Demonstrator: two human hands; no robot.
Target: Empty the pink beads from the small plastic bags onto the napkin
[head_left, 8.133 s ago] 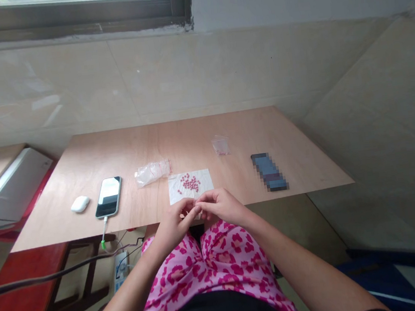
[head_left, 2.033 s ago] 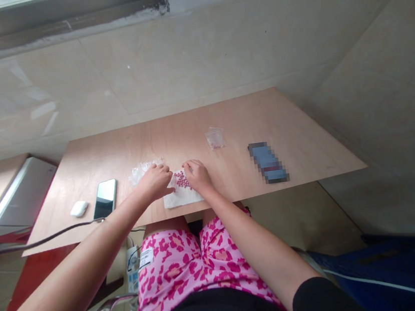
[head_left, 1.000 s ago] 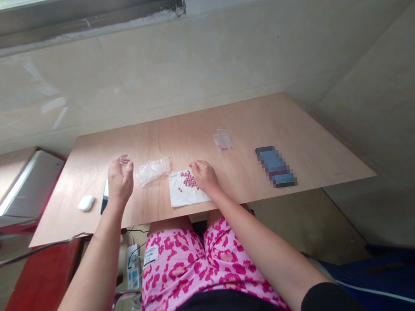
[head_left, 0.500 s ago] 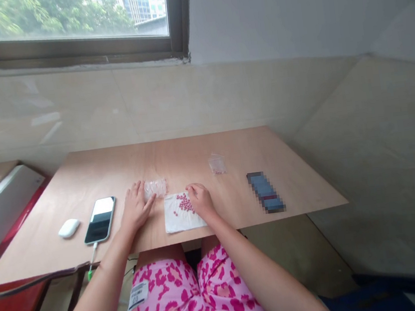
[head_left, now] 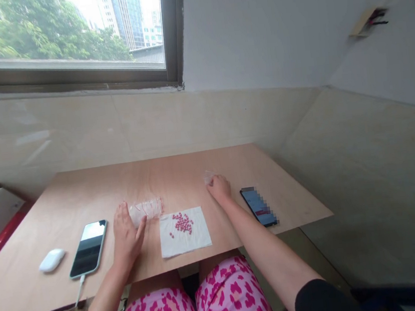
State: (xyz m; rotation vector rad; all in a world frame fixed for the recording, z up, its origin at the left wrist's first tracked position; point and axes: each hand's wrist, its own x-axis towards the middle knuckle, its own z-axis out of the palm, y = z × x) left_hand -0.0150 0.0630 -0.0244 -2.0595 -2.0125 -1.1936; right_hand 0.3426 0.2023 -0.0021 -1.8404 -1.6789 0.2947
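Right hand (head_left: 219,187) just left the beads (head_left: 181,223) for the small bag (head_left: 208,176), fingers curled on it; left hand (head_left: 125,234) lies spread beside the clear bag (head_left: 146,209). Sleeve could scatter beads.

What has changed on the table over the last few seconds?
The right hand left the beads and reached out to the small bag. The left hand came down flat by the crumpled bag. Beads, tissue, phones and white case stayed put.

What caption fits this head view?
Left hand beside clear bag; right hand on small bag; pink beads on tissue.
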